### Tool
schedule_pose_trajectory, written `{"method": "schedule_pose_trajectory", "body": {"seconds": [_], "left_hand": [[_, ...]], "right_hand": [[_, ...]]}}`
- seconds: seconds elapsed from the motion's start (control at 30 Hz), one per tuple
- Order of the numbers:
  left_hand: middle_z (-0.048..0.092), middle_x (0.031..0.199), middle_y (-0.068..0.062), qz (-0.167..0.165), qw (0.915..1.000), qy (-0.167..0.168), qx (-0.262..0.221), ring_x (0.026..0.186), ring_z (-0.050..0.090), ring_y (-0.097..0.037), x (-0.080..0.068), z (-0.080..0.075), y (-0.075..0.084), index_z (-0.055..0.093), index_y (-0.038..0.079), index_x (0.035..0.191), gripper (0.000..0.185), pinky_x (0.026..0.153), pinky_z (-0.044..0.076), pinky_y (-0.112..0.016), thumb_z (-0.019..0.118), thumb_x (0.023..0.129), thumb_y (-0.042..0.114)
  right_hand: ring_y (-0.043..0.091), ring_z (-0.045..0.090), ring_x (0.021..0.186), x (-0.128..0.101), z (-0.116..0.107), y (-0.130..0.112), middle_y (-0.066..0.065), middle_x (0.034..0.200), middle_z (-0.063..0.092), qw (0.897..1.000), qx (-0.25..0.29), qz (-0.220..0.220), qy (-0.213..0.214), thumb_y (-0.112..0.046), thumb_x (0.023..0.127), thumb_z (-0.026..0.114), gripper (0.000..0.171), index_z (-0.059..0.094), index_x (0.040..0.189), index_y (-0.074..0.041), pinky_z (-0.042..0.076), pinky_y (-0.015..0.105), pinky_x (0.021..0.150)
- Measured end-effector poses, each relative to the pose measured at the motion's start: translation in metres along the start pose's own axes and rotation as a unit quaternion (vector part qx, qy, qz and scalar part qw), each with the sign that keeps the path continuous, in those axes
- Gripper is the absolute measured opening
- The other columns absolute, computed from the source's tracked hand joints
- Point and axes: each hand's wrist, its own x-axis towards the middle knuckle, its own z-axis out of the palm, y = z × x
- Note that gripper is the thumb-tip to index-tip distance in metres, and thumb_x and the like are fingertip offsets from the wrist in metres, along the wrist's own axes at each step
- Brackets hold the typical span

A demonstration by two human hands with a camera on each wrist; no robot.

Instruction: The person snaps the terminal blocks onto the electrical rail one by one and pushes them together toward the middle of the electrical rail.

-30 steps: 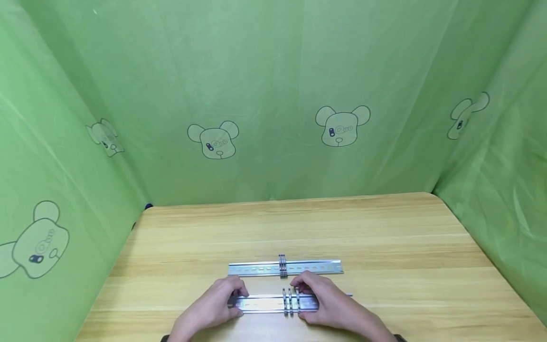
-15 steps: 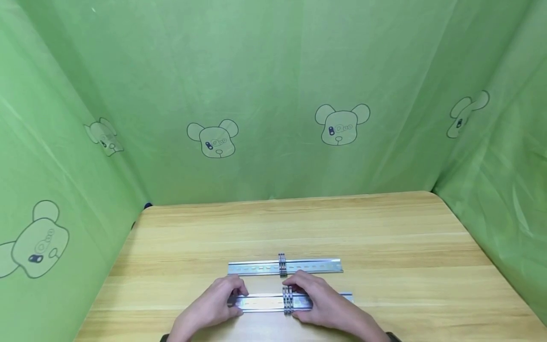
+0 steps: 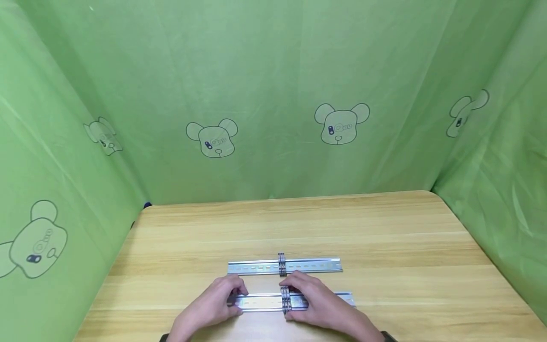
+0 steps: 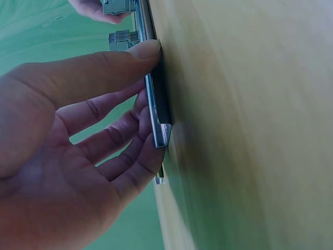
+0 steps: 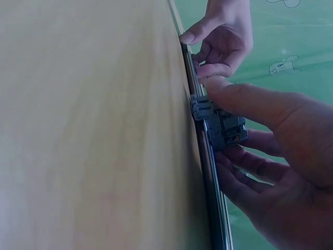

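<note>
Two slotted metal rails lie side by side on the wooden table (image 3: 384,237). My left hand (image 3: 236,297) pinches the left end of the near rail (image 3: 260,302) between thumb and fingers; the left wrist view shows that hand (image 4: 151,99) holding the rail's end (image 4: 160,122) against the tabletop. My right hand (image 3: 288,295) grips a tight cluster of grey clip-on blocks (image 3: 285,300) near the rail's middle. In the right wrist view its thumb and fingers (image 5: 229,122) close round the blocks (image 5: 218,125) on the rail (image 5: 212,182). The far rail (image 3: 312,265) carries one block cluster (image 3: 281,264).
Green fabric walls printed with bear heads (image 3: 341,124) enclose the table on three sides. A small dark object (image 3: 147,205) sits at the table's back left corner. The near rail's right end (image 3: 348,298) sticks out beyond my right hand.
My right hand has slid the blocks leftward along the near rail, closing the gaps between them into one tight cluster. The left hand and both rails have stayed put.
</note>
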Motion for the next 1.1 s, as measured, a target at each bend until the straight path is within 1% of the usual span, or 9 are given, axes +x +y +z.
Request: {"method": "schedule_pose_trajectory", "body": {"seconds": [0.13,0.3,0.53,0.87,1.1], "left_hand": [[0.061,0.093,0.010,0.000,1.0000,0.000,0.001,0.083,0.056,-0.007,-0.0001,0.0000,-0.0004,0.069,0.013,0.096,0.030,0.077,0.052,-0.027,0.088,0.074,0.004],[0.061,0.092,0.010,-0.002,1.0000,0.000,0.000,0.083,0.056,-0.006,-0.0003,-0.0003,0.0000,0.069,0.013,0.096,0.029,0.076,0.051,-0.026,0.088,0.075,0.004],[0.060,0.091,0.010,-0.003,1.0000,0.000,-0.001,0.083,0.056,-0.007,-0.0009,-0.0010,0.0015,0.069,0.012,0.095,0.029,0.075,0.051,-0.025,0.087,0.074,0.003],[0.061,0.092,0.009,-0.006,1.0000,-0.002,0.002,0.083,0.056,-0.007,-0.0007,-0.0013,0.0047,0.070,0.012,0.096,0.029,0.076,0.051,-0.025,0.087,0.075,0.004],[0.060,0.091,0.011,-0.007,1.0000,0.001,0.004,0.083,0.056,-0.007,-0.0010,-0.0014,0.0043,0.069,0.013,0.096,0.029,0.075,0.051,-0.025,0.088,0.075,0.004]], "right_hand": [[0.013,0.060,0.108,0.0011,0.0017,-0.0012,-0.008,0.121,0.063,1.000,0.000,0.001,0.008,-0.038,0.081,0.086,0.058,0.065,0.129,-0.015,0.054,0.041,0.097],[0.013,0.061,0.111,0.0014,0.0032,-0.0013,-0.007,0.121,0.064,1.000,-0.004,-0.004,0.021,-0.032,0.079,0.087,0.053,0.066,0.125,-0.015,0.053,0.041,0.098],[0.010,0.061,0.100,0.0012,0.0046,-0.0001,-0.006,0.114,0.065,0.999,0.004,-0.026,0.043,-0.025,0.076,0.088,0.050,0.066,0.120,-0.014,0.056,0.031,0.088],[0.009,0.060,0.099,0.0002,0.0057,0.0012,-0.007,0.113,0.065,0.998,0.002,-0.030,0.046,-0.026,0.076,0.088,0.051,0.066,0.120,-0.014,0.056,0.030,0.086],[0.008,0.060,0.098,0.0025,0.0042,0.0019,-0.008,0.112,0.065,0.999,0.005,-0.023,0.038,-0.025,0.078,0.087,0.050,0.066,0.121,-0.014,0.055,0.031,0.087]]}}
